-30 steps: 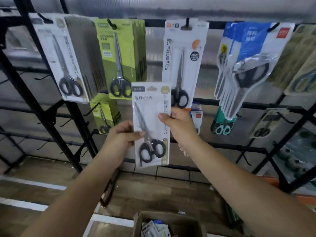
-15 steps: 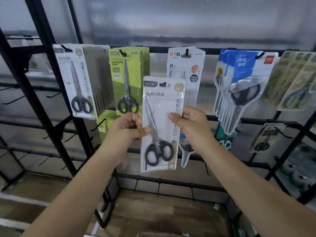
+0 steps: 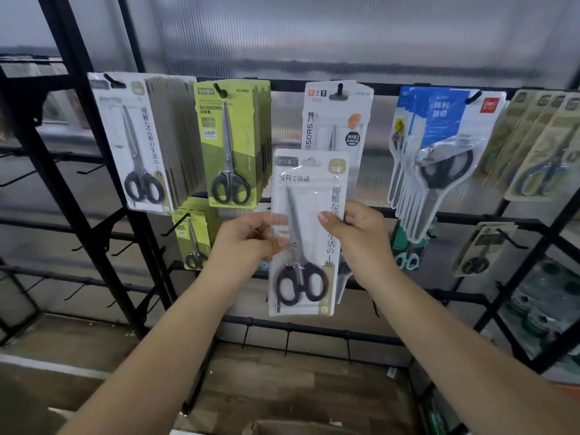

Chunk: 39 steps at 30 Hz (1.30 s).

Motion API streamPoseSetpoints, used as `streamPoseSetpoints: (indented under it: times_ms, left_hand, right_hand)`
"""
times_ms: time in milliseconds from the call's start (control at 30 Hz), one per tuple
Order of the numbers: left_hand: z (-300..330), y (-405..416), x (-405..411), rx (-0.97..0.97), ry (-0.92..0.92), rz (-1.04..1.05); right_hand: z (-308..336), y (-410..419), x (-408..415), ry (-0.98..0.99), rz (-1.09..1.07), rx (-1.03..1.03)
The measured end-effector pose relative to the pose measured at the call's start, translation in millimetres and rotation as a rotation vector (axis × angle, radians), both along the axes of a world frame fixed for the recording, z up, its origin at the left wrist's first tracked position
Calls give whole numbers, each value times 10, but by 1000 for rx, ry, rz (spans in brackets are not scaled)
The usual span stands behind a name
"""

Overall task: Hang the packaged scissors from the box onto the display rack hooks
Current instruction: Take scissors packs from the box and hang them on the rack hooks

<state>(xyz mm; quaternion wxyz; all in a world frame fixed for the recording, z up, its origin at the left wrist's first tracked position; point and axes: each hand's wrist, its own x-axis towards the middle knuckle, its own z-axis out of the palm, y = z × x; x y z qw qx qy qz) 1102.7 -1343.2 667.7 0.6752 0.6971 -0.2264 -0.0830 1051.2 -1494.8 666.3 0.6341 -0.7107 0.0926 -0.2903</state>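
Both hands [image 3: 248, 243] pinch scissors pack [image 3: 309, 233] edges.

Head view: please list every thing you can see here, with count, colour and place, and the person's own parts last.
held scissors pack: one, white card, black handles, in front of the rack's middle, not on a hook
white packs: a stack, count unclear, upper left hook
green packs: a stack, upper row, second from left
small green packs: a stack, below the green packs
white SCISSORS pack: at least one, upper middle hook, behind the held pack
blue-white packs: several, upper right hook
beige packs: several, far right
display rack: one, black metal
cardboard box: one, brown, bottom edge
left hand: grips the held pack's left edge
right hand: grips its right edge
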Motion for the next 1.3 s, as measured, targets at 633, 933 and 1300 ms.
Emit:
streamPoseSetpoints:
  times_ms: [633,933,1300]
  left_hand:
    - [236,-52,-306,280,-365,202]
    - [242,-97,-274,-28,-68,25]
    - [190,-120,-268,-141,-33,88]
  right_hand:
    - [56,4,-82,-120,-30,5]
    - [87,-6,-94,-128,16,64]
    - [91,6,-97,-129,1,62]
